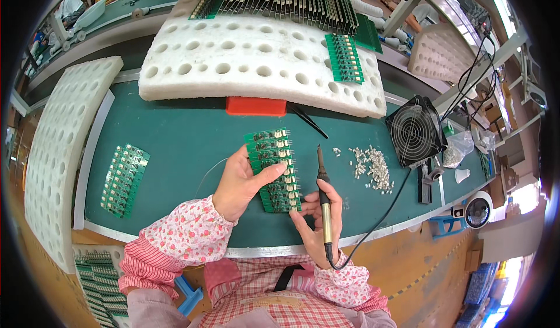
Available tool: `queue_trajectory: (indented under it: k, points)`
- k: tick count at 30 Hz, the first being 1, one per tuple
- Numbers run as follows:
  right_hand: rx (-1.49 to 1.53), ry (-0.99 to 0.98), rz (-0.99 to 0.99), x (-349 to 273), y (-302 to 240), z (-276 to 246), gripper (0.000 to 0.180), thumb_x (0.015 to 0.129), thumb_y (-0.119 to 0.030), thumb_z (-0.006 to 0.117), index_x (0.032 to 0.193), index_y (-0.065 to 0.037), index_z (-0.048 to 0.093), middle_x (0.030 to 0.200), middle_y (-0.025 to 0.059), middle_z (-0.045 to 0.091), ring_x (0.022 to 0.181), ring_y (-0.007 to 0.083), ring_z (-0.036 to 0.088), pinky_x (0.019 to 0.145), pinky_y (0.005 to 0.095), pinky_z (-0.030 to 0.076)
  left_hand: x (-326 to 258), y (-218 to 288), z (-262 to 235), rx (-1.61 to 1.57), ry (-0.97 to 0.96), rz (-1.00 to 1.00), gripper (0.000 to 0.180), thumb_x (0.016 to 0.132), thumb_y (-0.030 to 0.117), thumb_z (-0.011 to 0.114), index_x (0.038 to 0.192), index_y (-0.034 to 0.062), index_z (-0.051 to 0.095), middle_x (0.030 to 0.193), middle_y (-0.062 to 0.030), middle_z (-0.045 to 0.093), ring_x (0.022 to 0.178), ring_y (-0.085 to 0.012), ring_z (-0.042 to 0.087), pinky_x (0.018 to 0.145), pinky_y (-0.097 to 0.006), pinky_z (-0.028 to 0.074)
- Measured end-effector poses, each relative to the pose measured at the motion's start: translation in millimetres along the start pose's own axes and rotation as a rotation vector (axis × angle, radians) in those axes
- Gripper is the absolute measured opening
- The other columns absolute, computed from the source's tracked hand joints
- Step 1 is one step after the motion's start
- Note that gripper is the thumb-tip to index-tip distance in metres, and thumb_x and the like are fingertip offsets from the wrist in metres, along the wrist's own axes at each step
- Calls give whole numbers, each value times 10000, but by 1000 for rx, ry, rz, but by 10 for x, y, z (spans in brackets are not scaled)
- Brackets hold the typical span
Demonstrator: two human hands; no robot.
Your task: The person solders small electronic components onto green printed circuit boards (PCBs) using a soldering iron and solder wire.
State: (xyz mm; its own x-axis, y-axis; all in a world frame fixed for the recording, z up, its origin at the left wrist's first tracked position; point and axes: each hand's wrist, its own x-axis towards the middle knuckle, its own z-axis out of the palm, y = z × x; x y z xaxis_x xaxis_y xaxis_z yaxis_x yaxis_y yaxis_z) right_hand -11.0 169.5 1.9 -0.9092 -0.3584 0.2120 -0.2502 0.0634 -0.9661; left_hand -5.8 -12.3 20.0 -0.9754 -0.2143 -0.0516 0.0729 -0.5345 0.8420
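Green circuit-board panel (271,153) is over the middle of the worktop (175,130), tilted, component side up. Left hand (240,182) grips its left edge, thumb pressed across the face; a thumb slip could skew a part or bend the pins along the right edge. Right hand (315,222) is closed round the soldering iron (326,220), tip up, beside the panel; its fingers are by the panel's lower corner, contact unclear. If the iron is hot, a tilt leftward could scorch the panel or burn the left thumb. Iron's cable (386,211) curves off to the right; a snag there could jerk the tip.

Thin wire (210,174) near the left hand, could catch on a sleeve. Loose pile of small white parts (376,167) right of the iron: a cable sweep could scatter it. Tweezers (309,123) just beyond the tip, easily knocked. Second panel (125,179) lies flat at left, within elbow reach. Behind, white foam block (204,54) overhangs a red box (256,107); a bump could topple the upright boards (291,4) packed on it. Fan (414,131) stands right; airflow, if running, might shift light bits.
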Motion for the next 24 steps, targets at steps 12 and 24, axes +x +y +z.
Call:
queue_trajectory:
  k: [12,24]
  points:
    - [-60,17,-28,-32,42,29,706,742,116,690,1345,0,342,1018,95,486,806,138,591,710,254,516,-18,-32,29,34,58,-24,454,765,-17,713,1154,26,483,1030,-41,597,938,-129,590,845,-285,496]
    - [-108,-2,-63,-52,39,45,714,727,114,699,1344,-21,366,1018,101,481,779,143,603,686,260,529,-44,-26,60,25,112,-28,353,820,14,672,1124,32,493,988,-25,592,888,-112,586,780,-280,500]
